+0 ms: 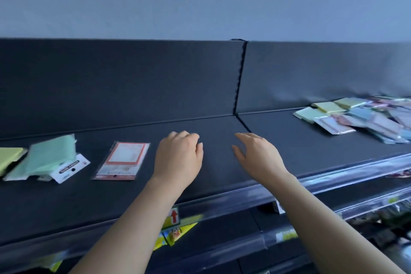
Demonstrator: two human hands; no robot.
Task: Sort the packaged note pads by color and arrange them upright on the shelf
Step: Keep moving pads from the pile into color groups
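The packaged note pads lay in two groups on the dark shelf [219, 169], none of them upright. Toward its right end, against the back edge, a loose heap of packs [355, 118] in yellow, pale green, blue and pink overlapped one another flat. Toward the left end a green pack [49, 158] sat tilted, its white header card pointing at the front edge, with a yellow pack [10, 159] just beside it. A red-bordered pack [124, 160] lay flat by itself, about midway between the back and front edges.

Just right of that pack the left hand [178, 158] hovered palm down, fingers loosely curled and grasping nothing. The right hand [258, 155] was near it over the middle of the shelf, fingers relaxed and spread, also holding nothing. Whether either touched the surface could not be told.

Behind them a seam [240, 78] split the back panel [133, 80]. Below the front edge ran a clear price rail [333, 176], and yellow packets [178, 232] showed on a lower level.
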